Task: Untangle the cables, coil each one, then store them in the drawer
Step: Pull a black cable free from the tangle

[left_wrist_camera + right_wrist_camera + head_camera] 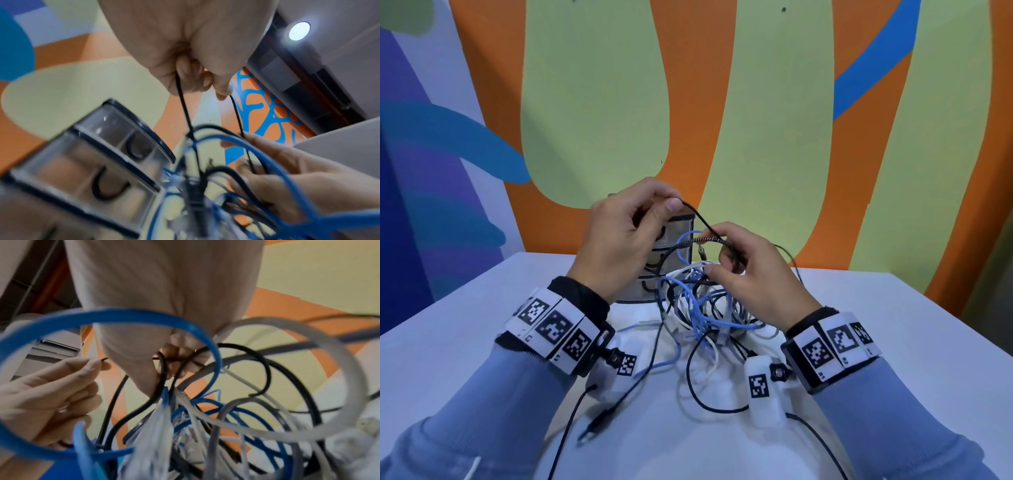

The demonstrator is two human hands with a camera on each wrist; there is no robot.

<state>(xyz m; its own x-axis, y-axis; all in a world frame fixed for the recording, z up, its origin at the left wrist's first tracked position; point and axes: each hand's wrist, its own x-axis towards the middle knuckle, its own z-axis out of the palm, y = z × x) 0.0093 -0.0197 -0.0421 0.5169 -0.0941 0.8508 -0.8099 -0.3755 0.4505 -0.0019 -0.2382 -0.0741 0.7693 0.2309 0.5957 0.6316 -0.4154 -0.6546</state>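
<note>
**Both hands in the tangle, drawers shut behind it**

Your left hand (619, 236) is raised in front of the drawer unit (671, 253), its grip narrow: thumb and forefinger pinch a thin black cable (697, 214). From the left wrist view, that cable (184, 105) hangs in two strands from your fingers down into the knot.

Your right hand (753, 270) sits just right of the drawer unit, lower than the left. Its fingers curl round a braided cable (702, 240) together with the black one, so this grip is also closed on cable.

The tangle (705, 308) of blue, white, grey and black cables hangs from your hands and spreads over the worktop (893, 342), in front of the drawer unit and touching its base. A blue cable (115, 316) loops wide round your right hand. Loose black ends and a plug (599, 419) trail on the worktop nearer you than the tangle.

The drawer unit stands at the worktop's far edge; the drawers you can see are closed.
</note>
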